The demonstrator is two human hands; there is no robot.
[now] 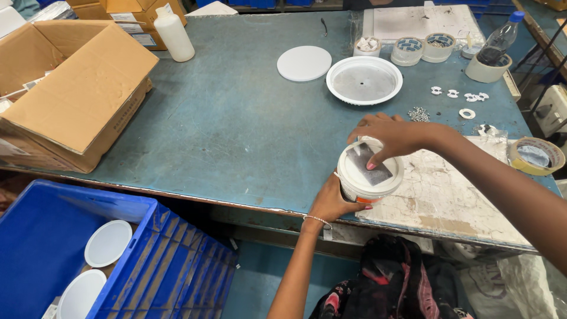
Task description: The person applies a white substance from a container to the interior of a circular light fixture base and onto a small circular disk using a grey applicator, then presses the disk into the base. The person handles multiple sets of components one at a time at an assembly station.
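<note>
My left hand [332,202] grips the side of a round white housing [361,180] from below, at the near edge of the blue-grey table [224,118]. My right hand [387,137] reaches over its top and presses a grey rectangular piece [367,165] onto it with the fingertips. Farther back on the table lie a white round dish with a ribbed rim [364,80] and a flat white disc [304,63].
An open cardboard box [71,88] sits at the left, a white bottle [173,35] behind it. A blue crate [88,260] with white discs stands below the table. Small white rings [459,94], screws [419,114], tape rolls [536,156], cups and a plastic bottle [498,42] crowd the right.
</note>
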